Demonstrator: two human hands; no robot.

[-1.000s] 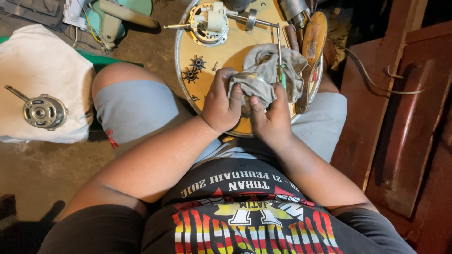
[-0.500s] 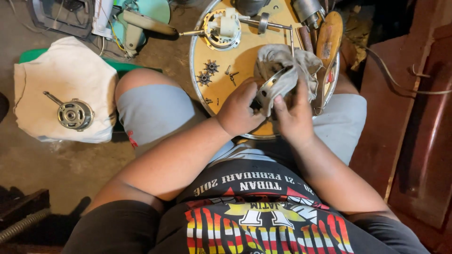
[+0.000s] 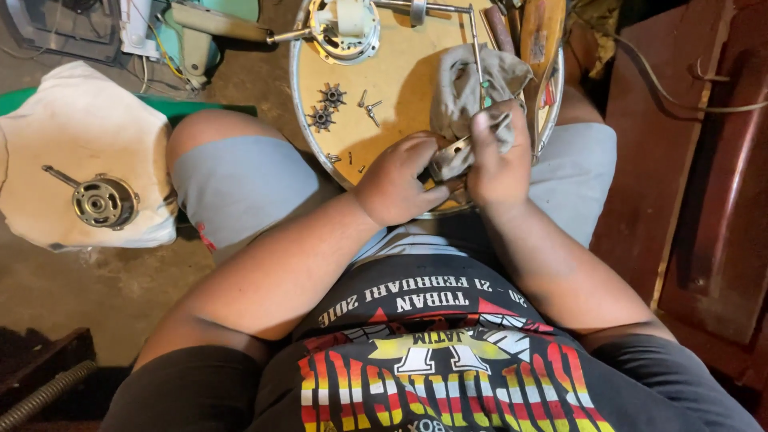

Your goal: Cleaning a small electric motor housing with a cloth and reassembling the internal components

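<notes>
Small metal part (image 3: 453,150) lies slantwise, lower left to upper right, at frame centre, gripped by left hand (image 3: 398,180) and right hand (image 3: 498,156) through grey rag (image 3: 472,88).

The person wears a black short-sleeved T-shirt (image 3: 432,352) with a large printed design across the chest: white block lettering near the collar, a yellow ribbon-shaped banner below it, red triangular shapes, and big letters filled with red, orange and yellow stripes. The sleeves end above the elbows, leaving the forearms bare. Light grey shorts (image 3: 240,180) cover the thighs, with the knees bare. Both hands are bare, without gloves, rings or a watch.
</notes>
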